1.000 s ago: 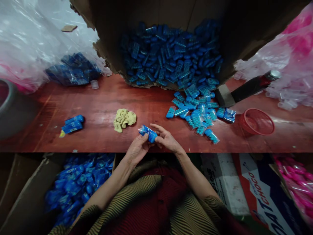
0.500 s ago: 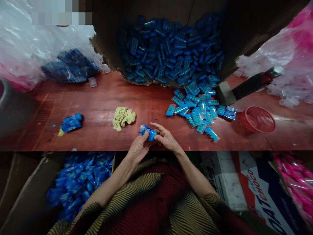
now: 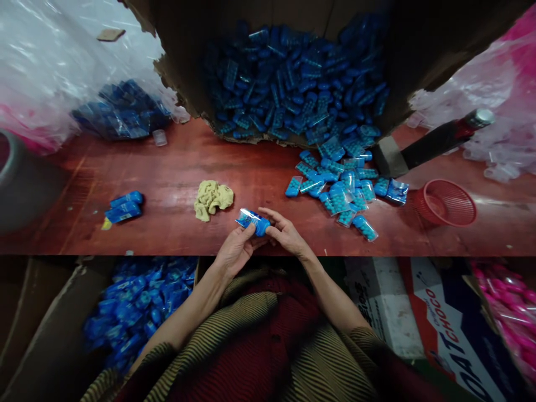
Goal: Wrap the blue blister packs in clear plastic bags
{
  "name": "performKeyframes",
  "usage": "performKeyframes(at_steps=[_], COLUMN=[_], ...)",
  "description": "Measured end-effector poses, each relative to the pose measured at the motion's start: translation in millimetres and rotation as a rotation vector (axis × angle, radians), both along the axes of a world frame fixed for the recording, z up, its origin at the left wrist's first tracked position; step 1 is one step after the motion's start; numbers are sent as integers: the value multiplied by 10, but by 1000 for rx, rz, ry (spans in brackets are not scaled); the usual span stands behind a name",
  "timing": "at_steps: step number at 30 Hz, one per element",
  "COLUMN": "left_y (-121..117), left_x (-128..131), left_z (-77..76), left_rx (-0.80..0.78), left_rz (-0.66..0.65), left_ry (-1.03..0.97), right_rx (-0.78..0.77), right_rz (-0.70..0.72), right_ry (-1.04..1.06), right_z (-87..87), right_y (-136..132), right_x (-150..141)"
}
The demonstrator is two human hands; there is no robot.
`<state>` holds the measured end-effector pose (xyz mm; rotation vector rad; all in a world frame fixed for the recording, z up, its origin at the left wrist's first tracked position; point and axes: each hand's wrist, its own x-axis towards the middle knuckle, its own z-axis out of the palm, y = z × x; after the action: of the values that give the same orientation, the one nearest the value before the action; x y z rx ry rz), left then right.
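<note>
Near the table's front edge, both hands hold one small blue container in a printed clear-and-blue wrapper (image 3: pixel 254 221). My left hand (image 3: pixel 238 248) is closed on it, the thumb pressed on its near side. My right hand (image 3: pixel 287 233) grips its right end between thumb and fingers, the index finger stretched above it. Behind and left of the hands lies a crumpled yellow cloth (image 3: pixel 213 199). To the right is a loose pile of clear containers with blue caps and blue beads (image 3: pixel 341 192). Two wrapped blue containers (image 3: pixel 124 207) lie at the left.
A large torn cardboard box (image 3: pixel 184 106) full of blue containers stands at the back. A red basket (image 3: pixel 447 204) and a dark bottle-like object (image 3: pixel 444 139) are at the right, a grey bucket (image 3: pixel 25 184) at the left. Below the table, a box holds blue packs (image 3: pixel 138 307).
The blue container has turned slightly in my fingers, its wrapper's open-looking left end now pointing up-left. Both hands stay on it. The view has shifted slightly.
</note>
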<state>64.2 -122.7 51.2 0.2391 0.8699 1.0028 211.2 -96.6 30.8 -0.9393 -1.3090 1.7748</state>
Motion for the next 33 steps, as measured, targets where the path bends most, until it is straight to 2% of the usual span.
performKeyframes(at_steps=[7,12,18,21,24,29,33], left_y=[-23,-5,-20,-34,-40,-34,-26], left_x=[68,33,99,138,131,58,20], left_z=[-17,-12,-21,-55,-98,-109,-80], left_rx=[-16,-2,7,-35,-65,-7,4], left_rz=[69,59,159,185,161,99,58], left_ry=[2,19,17,11,-8,-51,-27], right_rx=[57,69,329,362,258,-48,-97], right_rz=[-54,-47,-167,-184,-191,-141,-92], right_ry=[-54,-114,-245,-293,-269,-20,-7], right_z=[-58,-89,-74,-91,-130,-149,-153], right_y=[-7,-2,-8,-20,-26,-5,6], right_x=[-32,-45,-115,-128,-123,-113,-118])
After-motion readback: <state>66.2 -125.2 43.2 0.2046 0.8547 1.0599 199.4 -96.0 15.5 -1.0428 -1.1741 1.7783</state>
